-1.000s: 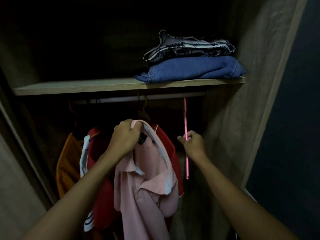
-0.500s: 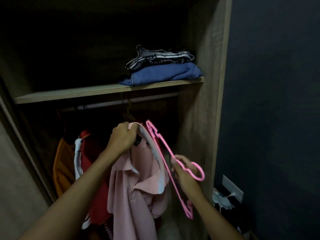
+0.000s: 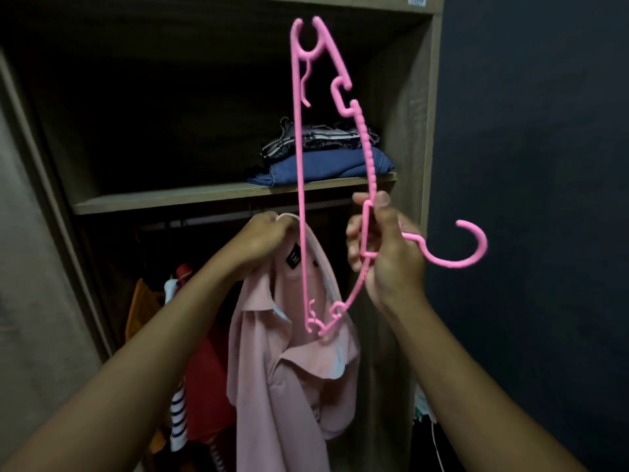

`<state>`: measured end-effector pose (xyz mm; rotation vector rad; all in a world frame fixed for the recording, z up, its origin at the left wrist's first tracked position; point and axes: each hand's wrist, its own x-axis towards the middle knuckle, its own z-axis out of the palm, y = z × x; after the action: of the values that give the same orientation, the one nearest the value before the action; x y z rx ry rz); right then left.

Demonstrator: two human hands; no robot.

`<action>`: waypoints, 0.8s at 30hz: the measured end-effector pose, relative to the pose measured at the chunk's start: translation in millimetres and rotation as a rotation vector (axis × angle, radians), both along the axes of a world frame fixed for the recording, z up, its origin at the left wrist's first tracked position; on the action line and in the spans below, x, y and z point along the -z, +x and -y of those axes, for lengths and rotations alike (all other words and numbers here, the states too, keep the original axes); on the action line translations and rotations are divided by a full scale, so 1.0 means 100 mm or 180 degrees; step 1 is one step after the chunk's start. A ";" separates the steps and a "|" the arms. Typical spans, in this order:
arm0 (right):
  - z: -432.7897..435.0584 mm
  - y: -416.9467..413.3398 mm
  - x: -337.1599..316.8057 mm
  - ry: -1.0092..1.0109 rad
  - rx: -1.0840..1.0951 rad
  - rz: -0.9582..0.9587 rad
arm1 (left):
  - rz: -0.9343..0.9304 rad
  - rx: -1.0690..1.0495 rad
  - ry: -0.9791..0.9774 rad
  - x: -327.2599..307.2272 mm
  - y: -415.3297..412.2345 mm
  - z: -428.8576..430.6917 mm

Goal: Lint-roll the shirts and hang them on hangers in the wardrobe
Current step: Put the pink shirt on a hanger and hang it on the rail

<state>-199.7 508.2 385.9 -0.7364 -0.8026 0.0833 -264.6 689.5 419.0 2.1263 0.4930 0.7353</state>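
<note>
My left hand [image 3: 263, 238] grips the collar of a pale pink polo shirt [image 3: 289, 369], which hangs down in front of the open wardrobe. My right hand [image 3: 384, 253] holds a pink plastic hanger [image 3: 301, 165] by its neck, turned on end so one shoulder points up and the hook [image 3: 456, 248] points right. The hanger's lower shoulder tip rests against the shirt's collar area. Whether it is inside the neck opening I cannot tell.
Behind the shirt hang a red garment [image 3: 204, 386], an orange one [image 3: 141, 308] and a striped one [image 3: 178, 413] under the rail [image 3: 204, 221]. The wooden shelf [image 3: 170, 199] carries folded jeans [image 3: 323, 168] and a patterned cloth [image 3: 316, 141]. A dark wall [image 3: 527, 165] stands at the right.
My right hand took the pink hanger off the rail, brought it forward and raised it upright beside the shirt. My view pulled back from the wardrobe. The left hand kept the collar.
</note>
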 end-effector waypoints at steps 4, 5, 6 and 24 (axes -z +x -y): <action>-0.18 0.12 -0.09 -0.0170 0.0707 0.0805 | 0.0090 0.0650 -0.0646 -0.40 -0.17 0.06; -0.18 0.19 -0.10 -0.0289 0.0740 0.0989 | 0.0179 0.0722 -0.0685 -0.49 -0.25 0.02; -0.16 0.25 -0.12 -0.0449 0.0715 0.1182 | 0.0302 0.0804 -0.0642 -0.56 -0.34 -0.03; -0.29 0.81 -0.27 -0.3661 0.0190 0.3514 | -0.0557 -0.0202 0.0761 -0.20 -0.76 -0.68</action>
<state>-118.5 537.5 412.6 -1.9698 -1.8173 0.0777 -340.7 757.5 438.7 2.4219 0.5931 0.6744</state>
